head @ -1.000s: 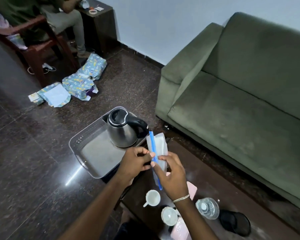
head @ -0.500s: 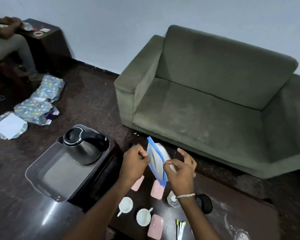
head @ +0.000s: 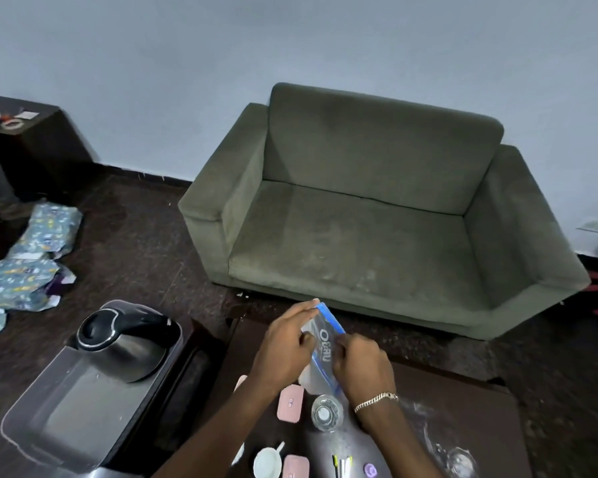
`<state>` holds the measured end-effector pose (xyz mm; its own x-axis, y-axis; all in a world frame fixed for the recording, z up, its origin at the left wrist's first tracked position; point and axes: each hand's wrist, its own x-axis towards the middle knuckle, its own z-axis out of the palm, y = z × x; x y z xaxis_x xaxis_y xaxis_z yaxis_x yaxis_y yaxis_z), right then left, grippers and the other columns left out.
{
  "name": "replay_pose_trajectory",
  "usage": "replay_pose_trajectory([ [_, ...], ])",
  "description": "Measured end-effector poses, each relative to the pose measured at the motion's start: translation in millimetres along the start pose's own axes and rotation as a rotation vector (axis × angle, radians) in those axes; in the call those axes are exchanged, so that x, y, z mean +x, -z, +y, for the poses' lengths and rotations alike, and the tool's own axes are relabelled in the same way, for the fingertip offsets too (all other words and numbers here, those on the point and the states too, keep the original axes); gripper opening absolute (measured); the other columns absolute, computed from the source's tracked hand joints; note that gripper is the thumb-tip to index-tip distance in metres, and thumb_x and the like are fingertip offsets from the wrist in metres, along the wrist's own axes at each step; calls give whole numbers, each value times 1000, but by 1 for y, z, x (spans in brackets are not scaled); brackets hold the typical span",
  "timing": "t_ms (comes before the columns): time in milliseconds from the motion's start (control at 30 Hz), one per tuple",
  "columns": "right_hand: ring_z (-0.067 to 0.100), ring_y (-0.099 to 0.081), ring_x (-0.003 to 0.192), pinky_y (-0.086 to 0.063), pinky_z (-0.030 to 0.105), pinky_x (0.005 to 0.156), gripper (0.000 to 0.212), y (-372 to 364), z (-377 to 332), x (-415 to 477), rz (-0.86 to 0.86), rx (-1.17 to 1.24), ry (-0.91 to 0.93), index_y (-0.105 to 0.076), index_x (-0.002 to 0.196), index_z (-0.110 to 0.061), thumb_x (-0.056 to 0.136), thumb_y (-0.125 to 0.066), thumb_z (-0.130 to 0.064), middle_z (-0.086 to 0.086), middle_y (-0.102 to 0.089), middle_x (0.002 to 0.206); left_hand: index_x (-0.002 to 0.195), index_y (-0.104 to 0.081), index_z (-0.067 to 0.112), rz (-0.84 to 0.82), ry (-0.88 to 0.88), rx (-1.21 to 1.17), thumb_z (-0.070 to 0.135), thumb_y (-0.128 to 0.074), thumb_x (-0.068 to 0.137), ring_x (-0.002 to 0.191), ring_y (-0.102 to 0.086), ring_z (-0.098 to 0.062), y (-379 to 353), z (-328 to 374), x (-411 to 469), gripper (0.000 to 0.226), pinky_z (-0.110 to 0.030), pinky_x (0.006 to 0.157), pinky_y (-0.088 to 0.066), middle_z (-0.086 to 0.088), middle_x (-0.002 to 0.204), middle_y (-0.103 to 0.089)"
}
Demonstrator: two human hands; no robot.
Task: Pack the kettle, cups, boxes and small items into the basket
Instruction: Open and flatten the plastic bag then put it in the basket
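Single view, from the camera on my head, looking forward and steeply down. My hands (head: 320,353) sit close under the lens at lower centre, forearms entering from the bottom edge. The table (head: 463,401) fills the near foreground, cut off by the lower frame; the basket (head: 49,405) lies lower left. The sofa (head: 377,219) faces me at mid-distance, the wall (head: 221,46) beyond it. Wide-angle bending shows toward the edges

Both forearms are bare, with no sleeves in view. The right wrist carries a thin chain bracelet (head: 376,400) of pale metal.
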<state>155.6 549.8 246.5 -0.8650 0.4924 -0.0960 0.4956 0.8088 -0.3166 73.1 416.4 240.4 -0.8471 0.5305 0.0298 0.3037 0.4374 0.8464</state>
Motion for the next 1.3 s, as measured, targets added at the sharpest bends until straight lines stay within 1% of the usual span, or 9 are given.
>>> replay_pose_trajectory([
  [233,28,-68,100,-40,20,72,29,7,-10,18,-155,449,-123,-74,104,-5,86,-53,1,14,-76,103,143,-60,14,-109,-170,39,-6,-44,80,143,-42,6,-17,18,-11,68,-12,119,-29,8,157,-50],
  [367,28,-62,117,-41,27,78,30,-7,0,30,-375,149,-123,-62,124,-6,101,-49,-19,17,-67,125,141,-63,14,-204,-215,-5,-7,-45,79,138,-47,8,-13,23,-22,67,-16,117,-36,16,155,-50],
  [467,27,-53,130,-40,15,68,39,-14,1,34,-467,-63,-66,-54,136,-2,101,-53,-19,17,-57,140,139,-64,18,-284,-213,-7,4,-44,79,125,-57,9,-8,26,-27,65,-13,107,-42,22,152,-51],
  [567,29,-46,135,-37,26,99,36,-12,-12,40,-470,-46,37,-48,137,1,105,-37,-12,19,-50,145,140,-63,18,-244,-155,61,6,-46,78,119,-61,0,-4,24,-25,65,-21,108,-46,18,154,-50],
  [733,25,-67,97,-48,33,83,23,-4,-28,36,-343,-5,266,-67,107,-11,89,-51,-12,11,-72,106,144,-59,20,-108,-5,209,3,-50,84,141,-48,-5,7,15,-7,63,-25,119,-36,16,159,-44],
  [933,24,-67,101,-52,35,85,29,-1,-41,29,-235,-57,410,-67,108,-17,84,-50,-15,5,-71,110,137,-63,25,-126,72,243,3,-50,80,136,-55,-12,13,5,-2,62,-28,110,-42,12,153,-53],
  [1033,29,-70,86,-54,36,69,26,4,-36,24,-78,38,491,-65,97,-24,82,-45,-33,1,-73,95,133,-66,28,-104,102,247,14,-55,87,131,-58,-13,22,-5,0,50,-30,107,-47,12,147,-57],
  [1133,28,-65,81,-47,36,64,20,5,-30,19,5,175,346,-54,106,-31,87,-54,-35,-1,-67,90,136,-66,23,-112,128,236,20,-48,81,134,-56,-14,30,-11,1,58,-28,110,-45,8,146,-58],
  [1300,4,-56,65,-47,16,63,90,18,-18,27,-64,597,80,-31,143,-50,74,-74,-13,-6,-58,77,137,-65,27,-124,135,241,28,-39,73,134,-55,-13,32,-5,3,69,-29,105,-46,10,147,-57],
])
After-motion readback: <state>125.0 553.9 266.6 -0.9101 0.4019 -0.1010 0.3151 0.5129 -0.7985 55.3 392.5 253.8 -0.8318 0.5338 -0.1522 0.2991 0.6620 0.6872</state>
